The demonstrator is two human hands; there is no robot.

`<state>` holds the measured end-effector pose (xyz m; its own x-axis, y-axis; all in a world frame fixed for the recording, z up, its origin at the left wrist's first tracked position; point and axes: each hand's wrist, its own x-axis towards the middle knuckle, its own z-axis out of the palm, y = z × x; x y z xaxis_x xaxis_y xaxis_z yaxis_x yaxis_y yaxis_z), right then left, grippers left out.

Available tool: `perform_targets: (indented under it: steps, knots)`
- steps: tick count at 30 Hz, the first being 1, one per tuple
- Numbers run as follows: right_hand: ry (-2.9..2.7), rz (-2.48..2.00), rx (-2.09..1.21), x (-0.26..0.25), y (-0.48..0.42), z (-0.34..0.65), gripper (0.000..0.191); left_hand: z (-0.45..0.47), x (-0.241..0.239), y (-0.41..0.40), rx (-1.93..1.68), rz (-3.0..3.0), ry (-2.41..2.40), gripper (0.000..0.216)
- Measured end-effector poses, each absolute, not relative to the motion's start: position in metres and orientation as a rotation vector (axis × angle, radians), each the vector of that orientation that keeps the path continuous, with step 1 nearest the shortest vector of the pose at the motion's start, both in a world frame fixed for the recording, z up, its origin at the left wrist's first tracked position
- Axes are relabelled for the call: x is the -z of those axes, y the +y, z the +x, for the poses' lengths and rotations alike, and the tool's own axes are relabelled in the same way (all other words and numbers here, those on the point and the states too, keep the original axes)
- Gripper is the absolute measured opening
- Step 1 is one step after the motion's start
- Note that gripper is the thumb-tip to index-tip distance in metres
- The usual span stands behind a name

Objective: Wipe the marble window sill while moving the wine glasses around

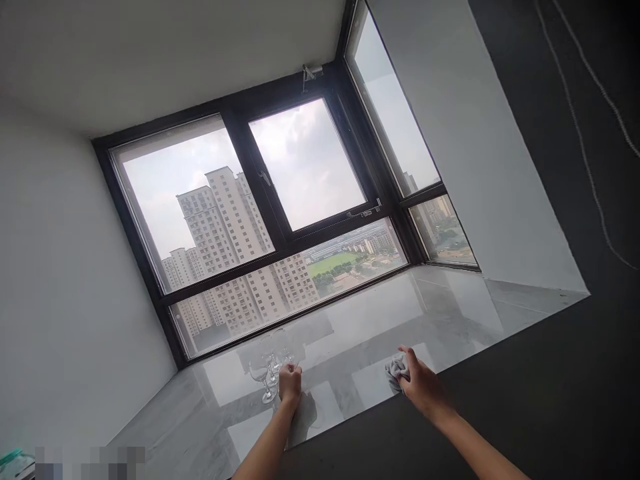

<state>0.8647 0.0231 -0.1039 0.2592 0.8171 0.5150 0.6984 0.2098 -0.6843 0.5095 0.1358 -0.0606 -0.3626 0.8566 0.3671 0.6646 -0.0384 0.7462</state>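
Note:
My right hand (424, 390) grips a crumpled grey cloth (396, 371) at the front edge of the glossy marble-look window sill (357, 387). Several clear stemmed wine glasses (259, 370) stand upright close together on the sill, near the window. Just to their right is my left hand (290, 381), its fingers curled closed. Whether it holds anything, such as part of a glass, I cannot make out. The hand partly overlaps the glasses from this angle.
A dark-framed window (280, 243) rises behind the sill, with tall buildings outside. A white wall (55, 267) borders the left side. At the right, a thin pale cord (580, 143) hangs against a dark area. A greenish object (15, 457) shows at the lower left corner.

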Motion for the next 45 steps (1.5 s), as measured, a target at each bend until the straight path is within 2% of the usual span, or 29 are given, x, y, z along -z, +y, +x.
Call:
perform_targets:
  steps: [7, 13, 17, 25, 31, 45]
  knots:
    - [-1.350, -1.425, -0.007, 0.078, 0.042, 0.853, 0.048, 0.533, 0.061, 0.122, -1.329, 1.661, 1.972, 0.008]
    - [-1.212, -1.404, -0.028, 0.035, 0.051, 0.826, 0.046, 0.597, 0.063, 0.095, -0.977, 2.096, 2.132, 0.012]
    - [-1.352, -1.356, -0.041, 0.019, 0.049, 0.808, 0.052, 0.633, 0.061, 0.079, -0.813, 2.345, 2.029, 0.011]
    - [-1.627, -1.448, 0.176, 0.003, 0.031, 0.809, 0.054, 0.648, 0.060, 0.060, -0.762, 2.516, 2.000, 0.013]
    - [-1.699, -1.564, 0.083, 0.004, 0.027, 0.808, 0.048, 0.648, 0.060, 0.060, -0.760, 2.512, 2.047, 0.014]
    - [-1.806, -1.428, -0.322, 0.005, 0.027, 0.817, 0.063, 0.647, 0.057, 0.058, -0.888, 2.404, 1.997, 0.016]
